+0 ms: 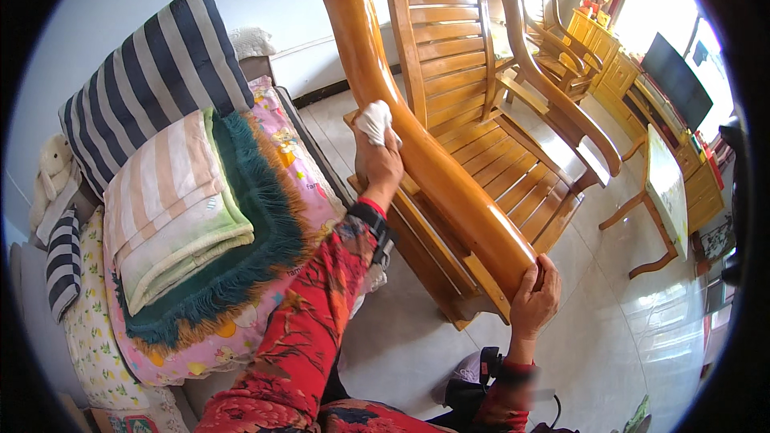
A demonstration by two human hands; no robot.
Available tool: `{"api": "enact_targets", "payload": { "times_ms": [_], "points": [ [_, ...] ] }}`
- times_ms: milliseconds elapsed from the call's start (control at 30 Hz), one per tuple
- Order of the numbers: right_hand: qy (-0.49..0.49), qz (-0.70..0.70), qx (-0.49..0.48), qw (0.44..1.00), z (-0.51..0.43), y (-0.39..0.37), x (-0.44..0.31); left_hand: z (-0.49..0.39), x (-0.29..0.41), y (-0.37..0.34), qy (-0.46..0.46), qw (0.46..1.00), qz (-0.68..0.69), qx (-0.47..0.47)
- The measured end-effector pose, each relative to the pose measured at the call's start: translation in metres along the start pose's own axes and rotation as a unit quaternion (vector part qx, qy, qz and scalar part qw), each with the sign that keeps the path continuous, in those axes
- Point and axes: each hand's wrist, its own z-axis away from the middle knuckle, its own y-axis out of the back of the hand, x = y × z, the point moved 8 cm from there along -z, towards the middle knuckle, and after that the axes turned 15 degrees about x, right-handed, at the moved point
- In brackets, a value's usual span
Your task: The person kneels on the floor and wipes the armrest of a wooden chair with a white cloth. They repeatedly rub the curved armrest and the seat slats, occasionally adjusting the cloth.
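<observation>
A white cloth (375, 122) is bunched in my left hand (382, 162), against the outer side of a polished wooden armrest (463, 180). The armrest belongs to a slatted wooden armchair (451, 54). My right hand (535, 296) holds the rounded front end of the same armrest, with the thumb on one side and the fingers curled round the other. Both sleeves are red and patterned, and a dark band (372, 222) circles my left wrist.
Left stands a sofa with a pink printed cover (240, 337), a fringed green mat (274, 240), a folded blanket (174, 204) and a striped cushion (162, 54). A low table (665, 192), another wooden chair (559, 54) and a television (677, 81) are at right. The floor is tiled.
</observation>
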Motion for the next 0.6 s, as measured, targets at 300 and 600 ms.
{"api": "enact_targets", "payload": {
  "times_ms": [300, 600],
  "points": [
    [0.006, -0.006, 0.027, 1.0, -0.001, 0.002, -0.001, -0.044, -0.042, -0.029, 0.133, 0.984, -0.061, -0.101],
    [0.012, 0.003, 0.028, 1.0, 0.001, 0.003, -0.001, 0.063, 0.04, 0.003, -0.041, 0.991, -0.012, -0.129]
  ]
}}
